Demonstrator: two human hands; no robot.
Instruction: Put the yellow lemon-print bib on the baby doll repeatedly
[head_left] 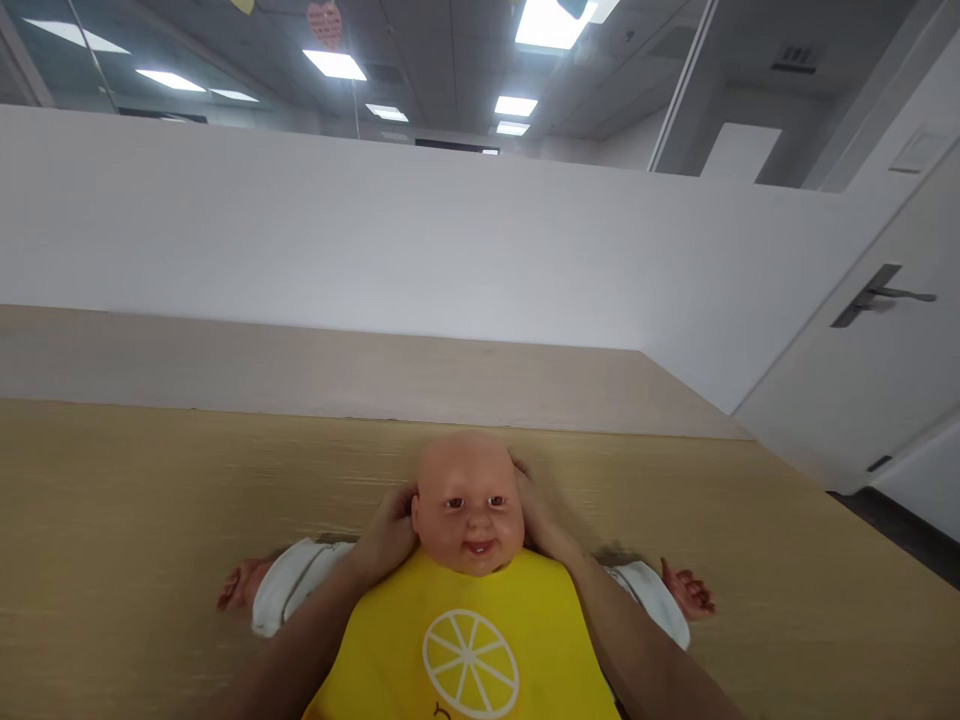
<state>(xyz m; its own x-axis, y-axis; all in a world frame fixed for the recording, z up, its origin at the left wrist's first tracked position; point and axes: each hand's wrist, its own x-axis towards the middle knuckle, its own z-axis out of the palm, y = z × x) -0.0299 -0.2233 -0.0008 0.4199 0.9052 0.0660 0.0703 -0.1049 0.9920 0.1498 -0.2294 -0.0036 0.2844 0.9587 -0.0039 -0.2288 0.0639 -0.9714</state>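
Note:
A baby doll (469, 495) lies on its back on the wooden table, its bald head toward the far side. Over its chest spreads a yellow bib (390, 640) with a white citrus-slice print. White sleeves (292, 580) cover the doll's outstretched arms. My left hand (390, 530) is against the left side of the head, its fingers going out of sight behind the ear and neck. On the other side, my right hand (540, 515) also reaches behind the head, with only a little of its fingers showing. Whatever the fingers grip behind the neck is hidden.
The wooden table (135, 480) fills the lower view, with a paler strip (300, 370) along its far side. Beyond it stands a white wall (360, 230) with glass panes above. At the right is a white door with a metal handle (874, 295).

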